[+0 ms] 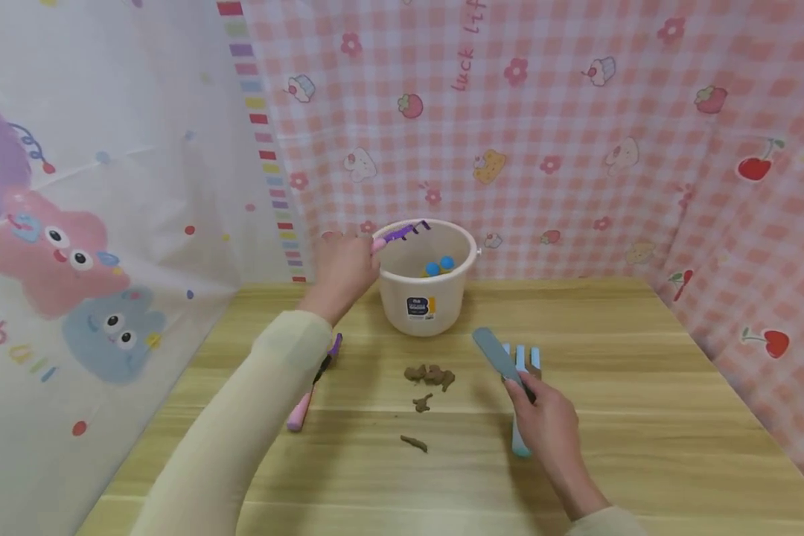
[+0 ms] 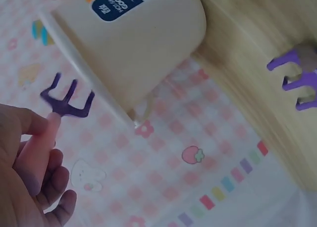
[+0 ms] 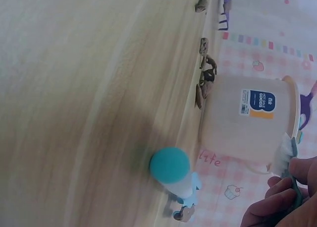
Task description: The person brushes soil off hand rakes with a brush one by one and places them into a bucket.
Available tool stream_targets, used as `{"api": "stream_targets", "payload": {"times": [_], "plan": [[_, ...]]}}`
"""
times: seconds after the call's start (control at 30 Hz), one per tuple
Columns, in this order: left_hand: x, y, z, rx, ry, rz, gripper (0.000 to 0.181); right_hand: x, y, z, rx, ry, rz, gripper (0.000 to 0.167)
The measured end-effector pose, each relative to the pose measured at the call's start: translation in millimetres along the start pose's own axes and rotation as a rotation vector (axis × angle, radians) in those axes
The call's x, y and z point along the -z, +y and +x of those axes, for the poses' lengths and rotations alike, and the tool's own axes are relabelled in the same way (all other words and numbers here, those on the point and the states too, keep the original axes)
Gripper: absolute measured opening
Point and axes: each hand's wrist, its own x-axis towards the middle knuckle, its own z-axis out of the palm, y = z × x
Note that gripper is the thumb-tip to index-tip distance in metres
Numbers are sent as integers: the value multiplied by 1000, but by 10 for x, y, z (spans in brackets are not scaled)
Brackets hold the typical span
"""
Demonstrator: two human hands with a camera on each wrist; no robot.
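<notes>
My left hand (image 1: 345,269) grips the pink handle of a small toy rake (image 1: 398,234). Its purple tines reach over the rim of a cream bucket (image 1: 390,301). In the left wrist view the thumb and fingers wrap round that rake's handle (image 2: 35,160). Above the table at the right, my right hand (image 1: 551,428) holds a flat grey-blue tool with a rounded end (image 1: 494,353). Below this hand lies a light-blue fork (image 1: 521,441) with a turquoise handle end, partly hidden by the fingers. Brown clumps (image 1: 434,374) lie on the table in front of the bucket.
Another purple rake with a pink handle (image 1: 299,413) lies on the wooden table (image 1: 616,357), left of the clumps, partly behind my left forearm. Two blue rounded ends (image 1: 432,269) show inside the bucket. Patterned cloths (image 1: 563,119) hang behind the table and along its sides.
</notes>
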Motion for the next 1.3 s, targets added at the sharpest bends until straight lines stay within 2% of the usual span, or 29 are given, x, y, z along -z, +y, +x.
{"api": "stream_targets", "payload": {"times": [0.13, 0.23, 0.3, 0.43, 0.57, 0.7, 0.87, 1.0, 1.13, 1.23, 1.3], "plan": [[-113, 147, 201, 4, -74, 104, 30, -21, -3, -3, 0, -1, -11, 42], [-211, 259, 281, 4, -148, 142, 27, -29, -1, -17, -4, -7, -17, 41], [-264, 316, 307, 17, -204, 150, 28, -35, 4, -26, -4, -18, -25, 41], [-299, 395, 311, 53, -284, 103, 25, -42, 13, -51, 0, -32, -23, 42], [-312, 391, 289, 33, -271, 85, 18, -49, 12, -58, 11, -20, -27, 42], [-320, 330, 215, -19, -209, 59, 15, -48, 2, -59, -2, -27, -37, 43], [-332, 191, 7, -94, -122, -30, 21, -41, -14, -59, -24, -47, -28, 44], [-385, -7, -280, -109, -88, -129, 16, -41, -31, -61, -22, -48, -18, 44], [-491, -286, -655, -16, -120, -158, 24, -39, -37, -64, -27, -55, -13, 45], [-594, -546, -939, 114, -198, -154, 37, -39, -33, -66, -25, -59, -15, 45], [-685, -722, -1102, 188, -253, -161, 38, -44, -22, -66, -22, -60, -10, 45]]}}
